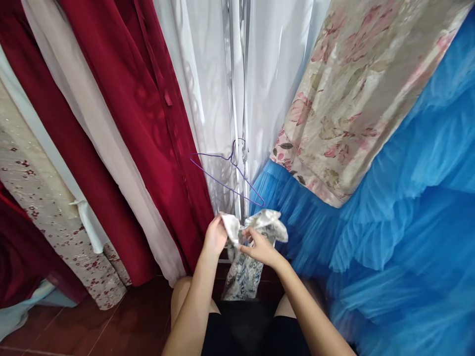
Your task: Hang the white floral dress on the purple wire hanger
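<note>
A small patterned garment (243, 279), white with grey-blue print, hangs between my two hands above my lap. My left hand (216, 236) is closed on a pale edge at its upper left. On the other side my right hand (260, 248) has its fingers bent and pressed against the cloth near the middle of its top. A light, ruffled part of the garment sticks out beyond the right hand. Just above the hands hangs a thin purple clothes hanger (227, 173) with nothing on it. Parts of the fingers are hidden by the cloth.
White gowns (208, 99) hang straight ahead. Dark red dresses (129, 109) and a beige one with red flowers (92, 272) hang on the left. To the right are a floral dress (341, 109) and a wide blue tulle gown (401, 277). Red-brown floor tiles (122, 326) show below.
</note>
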A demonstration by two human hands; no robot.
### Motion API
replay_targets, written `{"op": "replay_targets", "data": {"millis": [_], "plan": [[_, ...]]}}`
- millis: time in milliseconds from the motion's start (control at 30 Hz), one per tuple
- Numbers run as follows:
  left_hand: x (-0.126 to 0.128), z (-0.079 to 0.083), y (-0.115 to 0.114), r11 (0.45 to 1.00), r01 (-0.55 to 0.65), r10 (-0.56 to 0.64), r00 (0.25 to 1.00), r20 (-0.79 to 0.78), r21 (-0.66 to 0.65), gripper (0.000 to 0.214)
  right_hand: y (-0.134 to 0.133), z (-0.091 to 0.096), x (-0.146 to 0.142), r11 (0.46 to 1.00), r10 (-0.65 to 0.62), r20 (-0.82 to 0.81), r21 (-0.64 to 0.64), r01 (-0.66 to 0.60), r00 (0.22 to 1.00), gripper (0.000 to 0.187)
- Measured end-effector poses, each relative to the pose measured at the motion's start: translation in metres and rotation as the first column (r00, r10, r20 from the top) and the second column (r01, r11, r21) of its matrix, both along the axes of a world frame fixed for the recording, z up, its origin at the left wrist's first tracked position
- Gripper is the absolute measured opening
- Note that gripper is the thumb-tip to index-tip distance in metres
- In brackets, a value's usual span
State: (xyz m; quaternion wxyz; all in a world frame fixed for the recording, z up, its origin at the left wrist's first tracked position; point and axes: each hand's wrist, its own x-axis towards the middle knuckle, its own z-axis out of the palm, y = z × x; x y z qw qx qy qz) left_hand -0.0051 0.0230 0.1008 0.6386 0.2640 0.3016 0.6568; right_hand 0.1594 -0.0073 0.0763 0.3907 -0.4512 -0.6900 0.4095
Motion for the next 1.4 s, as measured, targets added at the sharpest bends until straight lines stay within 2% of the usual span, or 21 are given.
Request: {"op": "replay_targets", "data": {"millis": [67, 133, 200, 233, 300, 333, 400, 433, 467, 500, 533, 600, 667, 800, 900, 1000, 1133, 1200, 1267, 1333, 1400], "plan": [[0.018, 0.011, -0.010, 0.977, 0.107, -0.058, 0.966, -0.252, 0.184, 0.017, -0.004, 0.005, 0.007, 0.992, 0.128, -0.027, 0.006, -0.128, 0.991, 0.042], [0.029, 0.025, -0.018, 0.905, 0.221, 0.018, 0.834, -0.552, 0.364, 0.024, -0.008, 0.014, 0.012, 0.965, 0.238, -0.158, -0.069, -0.252, 0.958, 0.035], [0.032, 0.036, -0.022, 0.841, 0.316, 0.099, 0.708, -0.700, 0.439, 0.030, -0.012, 0.027, 0.018, 0.947, 0.209, -0.339, -0.164, -0.276, 0.917, 0.026], [0.032, 0.038, -0.024, 0.816, 0.382, 0.076, 0.672, -0.736, 0.433, 0.034, -0.015, 0.035, 0.024, 0.943, 0.168, -0.407, -0.200, -0.267, 0.898, 0.024], [0.028, 0.032, -0.027, 0.751, 0.581, -0.114, 0.583, -0.804, 0.315, 0.042, -0.020, 0.053, 0.041, 0.931, 0.155, -0.442, -0.234, -0.281, 0.883, 0.022], [0.024, 0.025, -0.029, 0.690, 0.692, -0.240, 0.493, -0.836, 0.210, 0.045, -0.022, 0.063, 0.054, 0.923, 0.190, -0.409, -0.235, -0.304, 0.892, 0.022], [0.017, 0.007, -0.034, 0.568, 0.822, -0.390, 0.233, -0.891, -0.034, 0.047, -0.022, 0.084, 0.084, 0.906, 0.294, -0.267, -0.230, -0.357, 0.918, 0.023], [0.012, -0.002, -0.036, 0.545, 0.828, -0.393, 0.113, -0.912, -0.132, 0.046, -0.019, 0.094, 0.100, 0.911, 0.310, -0.196, -0.219, -0.349, 0.930, 0.024], [0.006, -0.010, -0.037, 0.564, 0.804, -0.360, 0.033, -0.932, -0.189, 0.046, -0.014, 0.102, 0.117, 0.929, 0.294, -0.128, -0.193, -0.315, 0.947, 0.024], [0.000, -0.015, -0.038, 0.613, 0.764, -0.306, -0.005, -0.952, -0.201, 0.046, -0.005, 0.109, 0.134, 0.954, 0.248, -0.065, -0.156, -0.255, 0.967, 0.024], [-0.006, -0.017, -0.038, 0.676, 0.717, -0.242, -0.004, -0.970, -0.171, 0.046, 0.006, 0.114, 0.149, 0.976, 0.185, -0.005, -0.112, -0.184, 0.983, 0.023], [-0.019, -0.011, -0.036, 0.777, 0.628, -0.104, 0.060, -0.993, -0.044, 0.042, 0.034, 0.119, 0.173, 1.000, -0.018, 0.036, 0.026, 0.018, 0.999, 0.023], [-0.028, 0.007, -0.032, 0.823, 0.560, 0.039, 0.108, -0.993, 0.093, 0.038, 0.068, 0.121, 0.183, 0.986, -0.149, -0.047, 0.075, 0.152, 0.988, 0.021], [-0.034, 0.047, -0.023, 0.806, 0.503, 0.329, 0.057, -0.943, 0.312, 0.040, 0.127, 0.128, 0.163, 0.981, -0.186, -0.238, 0.008, 0.194, 0.953, 0.018], [-0.045, 0.059, -0.012, 0.772, 0.497, 0.461, -0.008, -0.887, 0.396, 0.039, 0.150, 0.136, 0.132, 0.992, -0.124, -0.242, -0.067, 0.111, 0.962, 0.018], [-0.077, 0.055, 0.007, 0.810, 0.411, 0.505, -0.124, -0.854, 0.419, 0.042, 0.153, 0.143, 0.111, 0.981, 0.022, -0.216, -0.185, -0.063, 0.976, 0.022], [-0.134, 0.051, 0.040, 0.895, 0.297, 0.417, -0.291, -0.861, 0.333, 0.042, 0.141, 0.150, 0.110, 0.923, 0.219, -0.250, -0.261, -0.284, 0.943, 0.032], [-0.153, 0.053, 0.059, 0.912, 0.289, 0.368, -0.268, -0.890, 0.290, 0.038, 0.136, 0.153, 0.112, 0.916, 0.238, -0.251, -0.264, -0.303, 0.938, 0.035], [-0.163, 0.057, 0.080, 0.911, 0.287, 0.357, -0.197, -0.913, 0.295, 0.029, 0.132, 0.154, 0.112, 0.926, 0.216, -0.248, -0.256, -0.279, 0.944, 0.036], [-0.163, 0.062, 0.100, 0.904, 0.271, 0.376, -0.143, -0.915, 0.329, 0.018, 0.131, 0.154, 0.110, 0.937, 0.180, -0.260, -0.249, -0.246, 0.949, 0.037], [-0.157, 0.067, 0.117, 0.897, 0.236, 0.410, -0.127, -0.903, 0.373, 0.010, 0.130, 0.153, 0.108, 0.937, 0.157, -0.282, -0.260, -0.233, 0.946, 0.037]]}}
